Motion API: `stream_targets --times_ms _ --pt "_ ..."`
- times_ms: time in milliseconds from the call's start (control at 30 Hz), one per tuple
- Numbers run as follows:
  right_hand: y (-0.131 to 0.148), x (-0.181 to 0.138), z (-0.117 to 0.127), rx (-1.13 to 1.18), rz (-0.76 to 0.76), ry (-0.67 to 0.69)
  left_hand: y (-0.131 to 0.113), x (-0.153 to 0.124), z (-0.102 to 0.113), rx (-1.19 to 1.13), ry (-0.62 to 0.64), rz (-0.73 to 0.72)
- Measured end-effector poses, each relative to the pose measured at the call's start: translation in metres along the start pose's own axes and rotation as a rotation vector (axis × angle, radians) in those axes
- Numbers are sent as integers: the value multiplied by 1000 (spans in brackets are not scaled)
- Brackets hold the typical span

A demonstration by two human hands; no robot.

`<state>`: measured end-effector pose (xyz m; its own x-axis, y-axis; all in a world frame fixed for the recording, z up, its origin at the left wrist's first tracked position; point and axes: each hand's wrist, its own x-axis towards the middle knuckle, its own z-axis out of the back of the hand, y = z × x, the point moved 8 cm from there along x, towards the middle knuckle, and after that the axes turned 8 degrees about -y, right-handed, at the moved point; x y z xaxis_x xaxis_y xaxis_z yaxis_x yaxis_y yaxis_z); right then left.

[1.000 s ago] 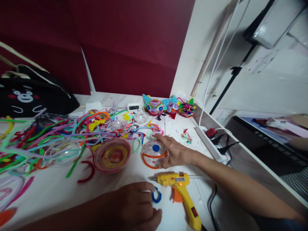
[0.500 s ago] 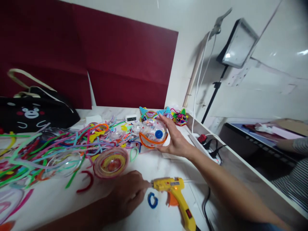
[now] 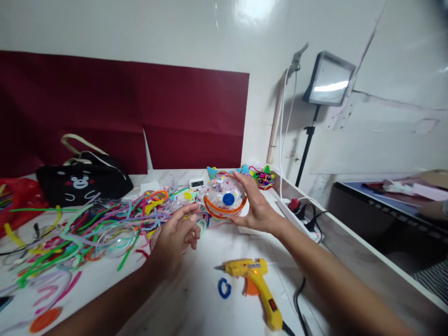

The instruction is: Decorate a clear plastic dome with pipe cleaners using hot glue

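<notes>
- Far left, we note a red plastic bag (image 3: 28, 198), then a black bag (image 3: 84, 184) printed with a bear face, red-cheeked and white-muzzled.
- Before these, we record a tangle of coloured fuzzy stems (image 3: 75, 233) on the white table (image 3: 196, 289), with an orange disc (image 3: 46, 319) near the front.
- We find the left hand (image 3: 178, 231) with fingers parted and loosely curled, gripping nothing, just beside the ball but apart from it.
- Behind, a white digital clock (image 3: 197, 183) carries a display too small for us to read.
- At centre, we observe the clear ball (image 3: 217, 198), bearing a blue disc (image 3: 228, 199) and an orange strip, held between thumb and fingers of the right hand (image 3: 254, 203).
- Nearer, a blue ring (image 3: 224, 288) lies beside a yellow glue gun (image 3: 245, 268); we find its label (image 3: 254, 266) too blurred to read.
- Rightward, we list a bright decorated figure (image 3: 263, 179) and a white power strip (image 3: 297, 219) with red and black plugs.
</notes>
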<state>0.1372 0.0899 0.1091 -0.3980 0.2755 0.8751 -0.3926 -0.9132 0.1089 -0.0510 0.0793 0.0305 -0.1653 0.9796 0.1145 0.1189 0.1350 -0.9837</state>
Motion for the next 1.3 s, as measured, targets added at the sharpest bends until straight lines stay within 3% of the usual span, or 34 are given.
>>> stream_targets --times_ms 167,333,533,633,767,833,933,1033,1100,1300 --pt "16 0 -6 62 55 56 4 9 -14 -202 45 187" --pt "24 -4 -16 98 104 86 14 2 -16 -388 35 244" --pt "30 -7 -24 165 117 127 14 -8 -7 -439 -35 228" --pt "12 -4 -18 316 -97 141 15 -11 -4 -469 -43 236" --pt "-45 -9 7 434 -563 -136 23 -13 -4 -489 -43 262" --pt "-66 -17 12 411 -729 -198 34 -16 -7 -482 -32 321" --pt "-73 -28 -6 430 -847 12 55 -22 -14 -478 1 424" --pt "-60 -42 -37 535 -849 326 72 -25 -18 -498 18 496" --pt "-51 -51 -51 553 -829 463 78 -25 -18 -512 5 528" --pt "-31 -57 -66 350 -574 617 83 -24 -16 -583 -38 583"
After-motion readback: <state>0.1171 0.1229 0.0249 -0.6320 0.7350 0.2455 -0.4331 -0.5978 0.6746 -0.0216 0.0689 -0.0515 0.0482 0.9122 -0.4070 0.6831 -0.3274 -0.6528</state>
